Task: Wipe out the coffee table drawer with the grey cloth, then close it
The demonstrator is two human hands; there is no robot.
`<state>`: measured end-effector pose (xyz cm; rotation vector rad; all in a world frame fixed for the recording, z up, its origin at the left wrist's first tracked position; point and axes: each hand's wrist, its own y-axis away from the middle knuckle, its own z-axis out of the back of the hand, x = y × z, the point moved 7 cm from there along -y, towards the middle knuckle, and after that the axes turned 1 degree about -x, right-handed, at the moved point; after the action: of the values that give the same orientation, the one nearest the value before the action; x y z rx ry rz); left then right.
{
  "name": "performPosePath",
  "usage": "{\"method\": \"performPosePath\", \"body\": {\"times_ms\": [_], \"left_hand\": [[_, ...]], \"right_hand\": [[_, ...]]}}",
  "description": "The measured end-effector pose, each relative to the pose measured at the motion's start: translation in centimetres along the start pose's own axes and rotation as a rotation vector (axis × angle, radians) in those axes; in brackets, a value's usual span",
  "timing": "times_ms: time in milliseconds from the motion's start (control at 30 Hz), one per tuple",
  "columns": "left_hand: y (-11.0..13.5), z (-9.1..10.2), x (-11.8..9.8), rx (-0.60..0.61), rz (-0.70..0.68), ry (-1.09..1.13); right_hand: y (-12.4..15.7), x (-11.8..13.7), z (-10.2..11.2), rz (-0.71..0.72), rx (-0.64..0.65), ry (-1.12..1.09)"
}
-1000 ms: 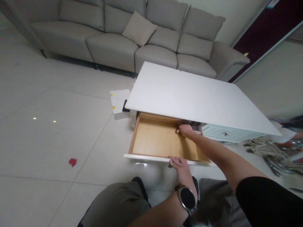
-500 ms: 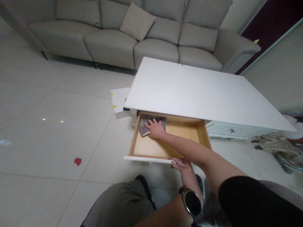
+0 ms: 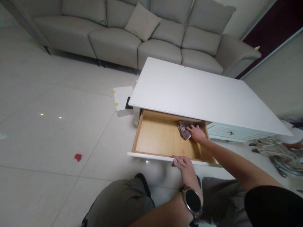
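Inside the pulled-out wooden drawer, my right hand presses on a folded, patterned purple-grey cloth. The cloth lies bunched on the drawer bottom toward the right back corner, and my fingertips rest on its right part. My left hand, with a watch on its wrist, has its fingers hooked over the top edge of the white drawer front. A dark knob shows beside those fingers. My left thumb is hidden.
Above the drawer stretches the white tabletop. A white box with a dark flat item stands on the floor at its left. Behind is a grey sofa. A red scrap lies on the tiles; coiled cables are at right.
My right hand has moved the cloth from the drawer's left back corner to its right side, and the cloth is more bunched. My left hand stays at the drawer front.
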<state>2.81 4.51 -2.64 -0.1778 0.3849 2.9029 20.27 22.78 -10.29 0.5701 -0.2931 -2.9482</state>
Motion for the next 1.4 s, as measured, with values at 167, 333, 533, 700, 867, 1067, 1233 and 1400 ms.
{"method": "performPosePath", "body": {"times_ms": [167,333,533,700,867,1067,1233,1400], "left_hand": [[0.1,-0.3,0.0,-0.022,0.015,0.069],[-0.1,-0.3,-0.1,-0.004,0.027,0.072],[-0.4,-0.7,-0.2,0.037,0.02,0.066],[-0.5,-0.1,0.1,0.044,0.025,0.12],[-0.8,0.1,0.2,0.12,0.032,-0.085],[-1.1,-0.6,0.0,0.064,0.028,-0.034],[-1.2,-0.1,0.2,0.05,0.04,-0.035],[-1.0,0.4,-0.1,0.027,-0.012,-0.141]], "right_hand": [[1.5,-1.1,2.6,-0.039,-0.107,-0.008],[-1.0,5.3,7.4,0.257,-0.253,0.015],[-7.1,14.0,10.0,0.445,-0.265,-0.035],[-10.2,21.9,13.1,0.596,-0.371,-0.095],[-11.9,25.6,14.1,0.622,-0.433,-0.118],[-10.5,19.6,9.8,0.72,-0.409,-0.008],[-6.9,8.3,4.3,0.678,-0.207,0.128],[-1.9,-3.1,-0.1,0.446,-0.08,0.183]]}}
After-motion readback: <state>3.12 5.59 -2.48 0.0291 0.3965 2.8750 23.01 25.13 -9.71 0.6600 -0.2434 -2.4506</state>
